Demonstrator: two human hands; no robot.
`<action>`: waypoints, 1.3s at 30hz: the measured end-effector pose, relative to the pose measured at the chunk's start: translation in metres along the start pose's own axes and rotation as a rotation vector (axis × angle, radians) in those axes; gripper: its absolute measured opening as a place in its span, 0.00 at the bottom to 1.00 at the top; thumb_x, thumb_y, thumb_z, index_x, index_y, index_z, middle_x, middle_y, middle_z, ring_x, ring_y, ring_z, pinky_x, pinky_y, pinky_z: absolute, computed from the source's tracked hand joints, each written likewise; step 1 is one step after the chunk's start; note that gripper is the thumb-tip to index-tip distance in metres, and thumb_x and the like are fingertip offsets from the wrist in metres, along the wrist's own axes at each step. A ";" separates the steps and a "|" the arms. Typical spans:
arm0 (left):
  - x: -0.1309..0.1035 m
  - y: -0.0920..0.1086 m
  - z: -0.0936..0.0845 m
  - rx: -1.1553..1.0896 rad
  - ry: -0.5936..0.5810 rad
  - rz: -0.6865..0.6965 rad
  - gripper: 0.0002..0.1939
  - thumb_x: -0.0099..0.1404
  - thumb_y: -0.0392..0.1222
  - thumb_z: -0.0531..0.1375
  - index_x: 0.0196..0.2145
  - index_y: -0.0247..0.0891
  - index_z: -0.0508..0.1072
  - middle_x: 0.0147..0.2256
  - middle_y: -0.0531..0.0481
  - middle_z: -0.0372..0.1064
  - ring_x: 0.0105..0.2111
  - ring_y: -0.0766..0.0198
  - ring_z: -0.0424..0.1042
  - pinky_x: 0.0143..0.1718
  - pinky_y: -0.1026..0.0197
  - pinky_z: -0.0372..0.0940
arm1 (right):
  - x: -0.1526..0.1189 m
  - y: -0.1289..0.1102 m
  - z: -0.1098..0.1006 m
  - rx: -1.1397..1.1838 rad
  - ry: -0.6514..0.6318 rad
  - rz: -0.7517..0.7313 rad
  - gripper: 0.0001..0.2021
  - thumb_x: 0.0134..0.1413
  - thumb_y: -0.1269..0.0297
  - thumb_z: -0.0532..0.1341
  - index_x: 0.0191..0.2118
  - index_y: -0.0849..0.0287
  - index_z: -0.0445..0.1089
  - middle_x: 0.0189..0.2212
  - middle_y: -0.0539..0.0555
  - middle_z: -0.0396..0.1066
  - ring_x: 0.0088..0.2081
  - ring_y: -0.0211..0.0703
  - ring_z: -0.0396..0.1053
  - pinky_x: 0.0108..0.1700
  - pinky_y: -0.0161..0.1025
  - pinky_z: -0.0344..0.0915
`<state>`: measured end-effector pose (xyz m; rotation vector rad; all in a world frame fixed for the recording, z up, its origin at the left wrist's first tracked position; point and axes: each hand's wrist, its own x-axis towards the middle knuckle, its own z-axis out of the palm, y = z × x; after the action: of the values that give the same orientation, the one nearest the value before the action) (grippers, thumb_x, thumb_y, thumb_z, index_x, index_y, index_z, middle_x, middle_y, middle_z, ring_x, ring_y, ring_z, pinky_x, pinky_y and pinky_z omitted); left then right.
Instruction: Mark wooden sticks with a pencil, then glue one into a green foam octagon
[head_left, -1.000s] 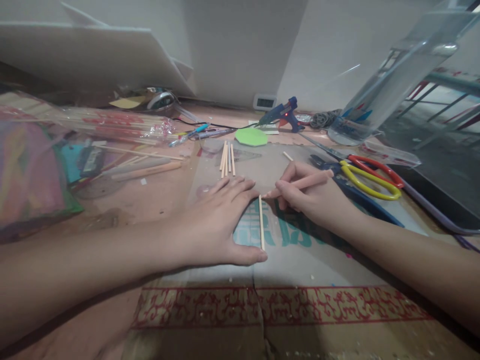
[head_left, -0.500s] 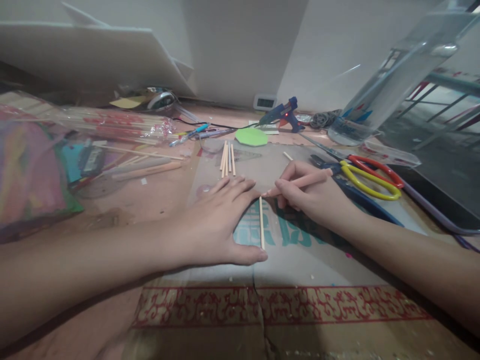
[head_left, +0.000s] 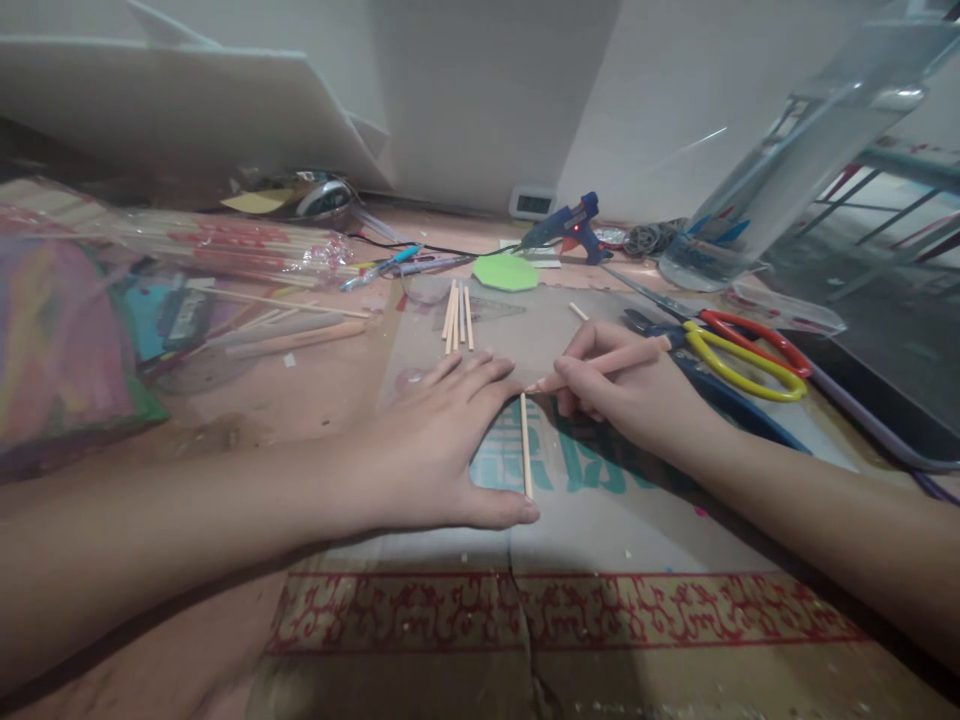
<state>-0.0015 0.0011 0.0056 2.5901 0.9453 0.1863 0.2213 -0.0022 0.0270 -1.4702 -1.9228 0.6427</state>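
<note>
A thin wooden stick (head_left: 526,440) lies lengthwise on the cardboard (head_left: 585,540). My left hand (head_left: 442,430) rests flat with fingers spread; its thumb tip touches the stick's near end and its index fingertip sits by the far end. In a writing grip, my right hand (head_left: 626,385) holds a pink pen (head_left: 622,357), the tip meeting the stick's far end beside my left index finger. Beyond my left fingers lie several short sticks (head_left: 460,315) in a bunch. Another small stick piece (head_left: 578,311) shows past my right hand.
Scissors (head_left: 746,350), dark-handled pliers (head_left: 739,405) and a phone (head_left: 877,400) lie right. A clear bottle (head_left: 780,160) stands behind them. At the back are a glue gun (head_left: 562,228), green octagon (head_left: 505,272) and small display (head_left: 532,203). Bagged sticks (head_left: 225,245) lie left.
The whole view has shifted very slightly. Both hands, the pen and the stick keep the same positions relative to each other.
</note>
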 end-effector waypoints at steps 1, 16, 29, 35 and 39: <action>0.000 0.000 0.000 0.008 -0.003 0.001 0.55 0.58 0.71 0.63 0.70 0.30 0.57 0.73 0.29 0.46 0.74 0.36 0.43 0.72 0.32 0.41 | 0.000 0.000 0.000 0.001 0.003 0.001 0.12 0.62 0.64 0.60 0.25 0.56 0.67 0.23 0.51 0.73 0.20 0.36 0.66 0.23 0.35 0.60; -0.001 0.001 -0.001 0.036 -0.001 -0.004 0.54 0.58 0.72 0.62 0.69 0.29 0.59 0.72 0.29 0.47 0.73 0.34 0.45 0.72 0.30 0.42 | 0.000 0.000 0.001 0.013 -0.013 0.017 0.11 0.63 0.66 0.60 0.27 0.55 0.65 0.23 0.49 0.74 0.19 0.35 0.66 0.24 0.36 0.59; -0.001 0.001 -0.001 0.058 -0.004 -0.007 0.52 0.59 0.73 0.62 0.67 0.30 0.62 0.72 0.30 0.49 0.73 0.37 0.45 0.73 0.33 0.41 | -0.004 0.006 -0.002 0.064 -0.117 -0.050 0.14 0.61 0.65 0.62 0.23 0.56 0.68 0.21 0.51 0.75 0.21 0.37 0.69 0.24 0.35 0.62; -0.002 0.001 0.000 0.043 0.024 0.003 0.51 0.58 0.71 0.63 0.66 0.30 0.62 0.71 0.30 0.51 0.73 0.36 0.46 0.72 0.33 0.42 | -0.003 0.005 -0.001 0.083 -0.078 -0.051 0.13 0.62 0.64 0.61 0.25 0.57 0.69 0.21 0.50 0.74 0.18 0.34 0.65 0.23 0.34 0.61; -0.001 0.002 0.000 0.048 0.018 -0.001 0.51 0.59 0.70 0.63 0.66 0.29 0.62 0.71 0.30 0.51 0.73 0.35 0.46 0.72 0.32 0.42 | -0.002 0.006 0.000 0.056 -0.085 -0.078 0.15 0.63 0.64 0.62 0.24 0.57 0.70 0.22 0.51 0.73 0.18 0.34 0.65 0.23 0.35 0.62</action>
<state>-0.0013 -0.0012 0.0061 2.6360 0.9685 0.1897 0.2257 -0.0025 0.0219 -1.3461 -1.9997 0.7281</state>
